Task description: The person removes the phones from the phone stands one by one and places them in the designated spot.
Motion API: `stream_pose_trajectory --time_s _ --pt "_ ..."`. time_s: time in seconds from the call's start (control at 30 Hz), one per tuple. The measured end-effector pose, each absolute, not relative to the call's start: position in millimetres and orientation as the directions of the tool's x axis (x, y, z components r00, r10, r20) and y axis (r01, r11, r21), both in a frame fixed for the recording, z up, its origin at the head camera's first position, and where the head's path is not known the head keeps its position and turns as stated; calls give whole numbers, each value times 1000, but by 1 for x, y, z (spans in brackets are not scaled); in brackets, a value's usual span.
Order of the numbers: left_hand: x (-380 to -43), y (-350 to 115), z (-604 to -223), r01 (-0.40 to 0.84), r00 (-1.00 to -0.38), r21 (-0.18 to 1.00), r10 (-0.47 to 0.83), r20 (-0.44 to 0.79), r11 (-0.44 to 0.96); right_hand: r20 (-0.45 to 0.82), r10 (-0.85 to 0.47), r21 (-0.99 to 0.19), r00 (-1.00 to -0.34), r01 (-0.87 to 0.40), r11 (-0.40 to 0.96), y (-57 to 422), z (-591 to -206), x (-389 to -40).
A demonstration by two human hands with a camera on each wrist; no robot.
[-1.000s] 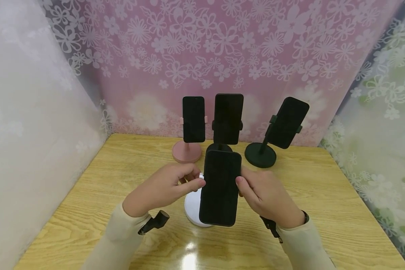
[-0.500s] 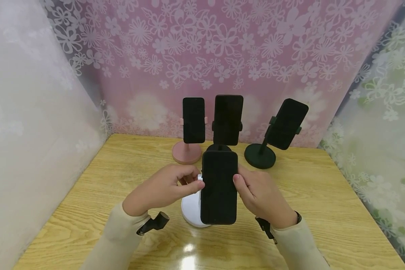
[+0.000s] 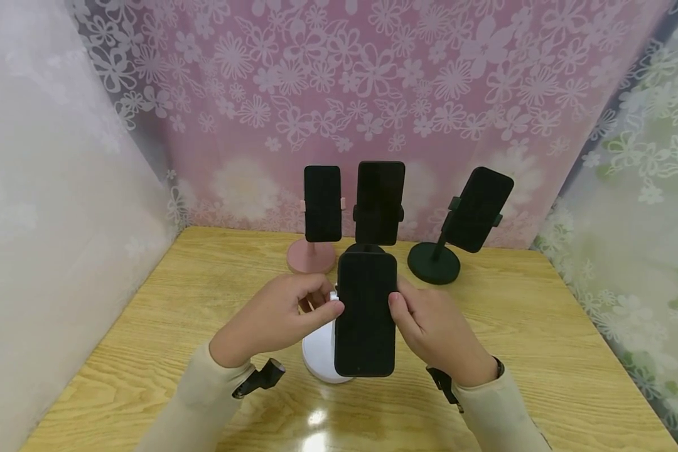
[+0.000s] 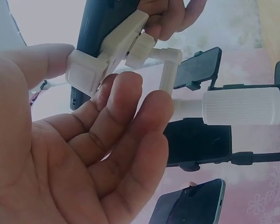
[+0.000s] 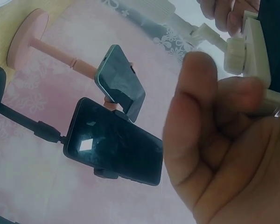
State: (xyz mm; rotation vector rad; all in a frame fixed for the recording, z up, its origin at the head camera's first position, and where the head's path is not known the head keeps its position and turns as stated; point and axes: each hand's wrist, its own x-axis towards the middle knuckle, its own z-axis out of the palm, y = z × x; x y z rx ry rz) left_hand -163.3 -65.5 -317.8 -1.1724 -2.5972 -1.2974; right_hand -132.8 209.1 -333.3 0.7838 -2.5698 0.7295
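Left hand (image 3: 279, 317) pinches white clamp (image 4: 84, 72) | right hand (image 3: 437, 329) grips black phone (image 3: 365, 314) at right edge | phone between both hands

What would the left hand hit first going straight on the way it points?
The left hand would likely meet the white clamp first, as its thumb is up against it; the phone set against that clamp comes next. Exact depth is unclear in the head view.
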Motion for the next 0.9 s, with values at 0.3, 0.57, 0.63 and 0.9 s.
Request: stream_pose_trajectory --time_s 0.3,0.57,0.63,0.9 --pt "-164 -67 -319 628 -703 698 636 320 343 630 -218 -407 -745 -556 725 200 -333 -127" --pt "-164 -69 -320 612 -695 718 659 289 331 667 -226 -308 -710 -540 784 185 -312 -115" --pt "-164 -70 -318 612 -691 721 665 285 326 649 -275 -226 -710 -524 821 180 -302 -114" --pt "-163 -72 -315 624 -672 715 684 284 315 567 -431 4 -702 -521 853 160 -267 -119"
